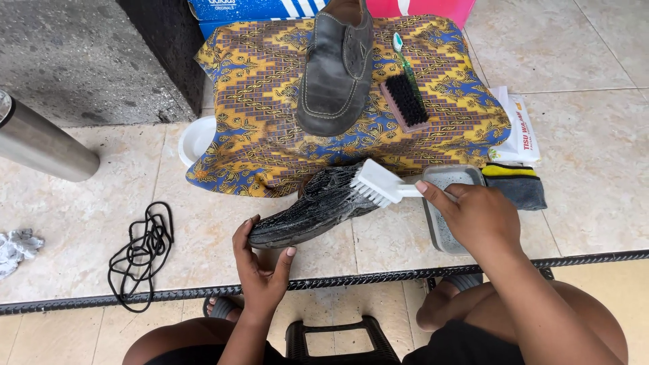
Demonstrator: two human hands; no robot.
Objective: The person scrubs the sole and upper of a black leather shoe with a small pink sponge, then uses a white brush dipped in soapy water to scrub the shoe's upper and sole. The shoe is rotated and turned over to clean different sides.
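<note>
Fingers of both hands closed, left hand (260, 267) on soapy shoe (311, 208), right hand (473, 216) on white brush (378, 182), above tiled floor (88, 209).

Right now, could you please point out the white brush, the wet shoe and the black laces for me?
white brush (376, 181), head view, on its bristle head.
wet shoe (307, 213), head view, on the middle of its sole.
black laces (143, 253), head view, on the tangled middle.

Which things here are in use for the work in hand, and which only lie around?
In use: wet shoe held by left hand; white brush in right hand; grey tray.

Lying about: second shoe, black-bristled brush, patterned cloth, black laces, white bowl, sponge.
</note>
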